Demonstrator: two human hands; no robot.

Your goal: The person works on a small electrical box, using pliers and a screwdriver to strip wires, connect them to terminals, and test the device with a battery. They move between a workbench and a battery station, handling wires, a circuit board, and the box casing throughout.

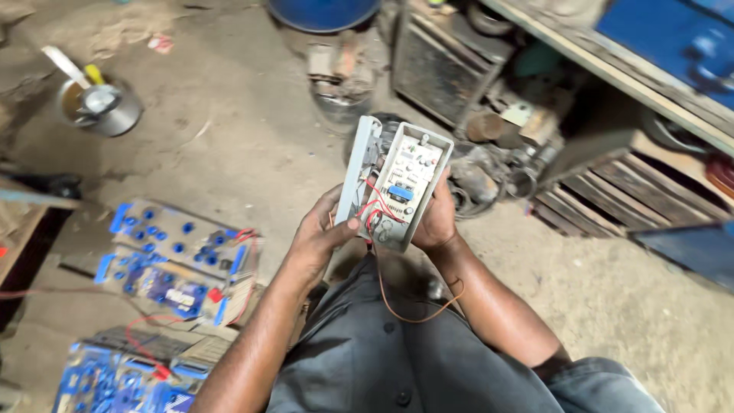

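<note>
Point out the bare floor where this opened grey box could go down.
Bare concrete floor lies between the metal pot and the opened grey box. More lies below the wooden pallet. The batteries crowd the lower left, and scrap parts crowd the area behind the box.

Dusty concrete floor [245,138], wooden bench [612,69] over stacked crates [612,183] (cluttered beneath), dim light
</note>
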